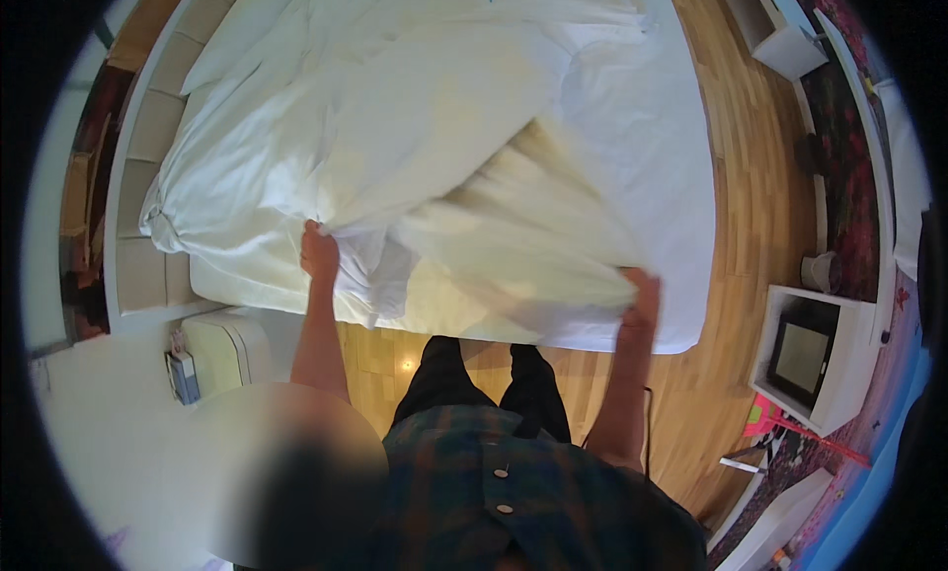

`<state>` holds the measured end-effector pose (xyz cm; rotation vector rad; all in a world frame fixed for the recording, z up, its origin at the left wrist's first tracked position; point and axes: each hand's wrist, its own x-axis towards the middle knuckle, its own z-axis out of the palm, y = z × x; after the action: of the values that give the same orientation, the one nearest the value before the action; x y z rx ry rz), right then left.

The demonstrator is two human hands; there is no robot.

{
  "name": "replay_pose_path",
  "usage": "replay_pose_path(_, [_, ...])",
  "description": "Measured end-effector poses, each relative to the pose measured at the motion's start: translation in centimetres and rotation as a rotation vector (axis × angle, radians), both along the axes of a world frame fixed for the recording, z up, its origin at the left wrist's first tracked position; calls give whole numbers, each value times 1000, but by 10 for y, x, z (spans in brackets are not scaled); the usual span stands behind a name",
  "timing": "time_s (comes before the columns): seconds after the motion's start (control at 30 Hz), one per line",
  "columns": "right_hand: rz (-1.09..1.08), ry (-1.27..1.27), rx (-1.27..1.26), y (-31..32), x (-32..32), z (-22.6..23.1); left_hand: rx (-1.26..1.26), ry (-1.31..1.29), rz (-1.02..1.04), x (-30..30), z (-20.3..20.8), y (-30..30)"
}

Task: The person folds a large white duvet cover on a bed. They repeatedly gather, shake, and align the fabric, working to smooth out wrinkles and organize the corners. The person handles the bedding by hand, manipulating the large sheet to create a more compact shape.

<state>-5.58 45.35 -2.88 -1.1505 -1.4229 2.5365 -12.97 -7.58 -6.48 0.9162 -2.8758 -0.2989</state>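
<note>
Spreading the pale cover [415, 117] over the mattress [671, 226] appears to be the step in hand, as I view it remotely through the head camera. The cover lies rumpled across most of the mattress, a diagonal fold running between the two hands. I see the left hand [319, 252] closed on a gathered bit of its cloth; the right hand [642, 300], blurred, appears closed on the cover's near right part, though I cannot tell how firmly. The next move, I judge, calls for a firm hold on both sides and an outward draw to flatten the fold. Leftward, the padded headboard [143, 181] limits travel. The legs [434, 374] stand just beside the near edge. Rightward I find more room: a white strip of mattress, then wooden floor [746, 176] reaching to a white cabinet [851, 388].
</note>
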Motion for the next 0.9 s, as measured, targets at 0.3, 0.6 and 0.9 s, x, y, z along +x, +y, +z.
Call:
replay_pose_path(0.3, [-10,363,908,161,8,31,48,255,159,15,16,4])
replay_pose_path(0.6, [-2,-122,1177,187,19,-85,202,203,-97,69,-26,69])
replay_pose_path(0.9, [105,-147,900,103,66,-98,237,125,-104,117,-36,97])
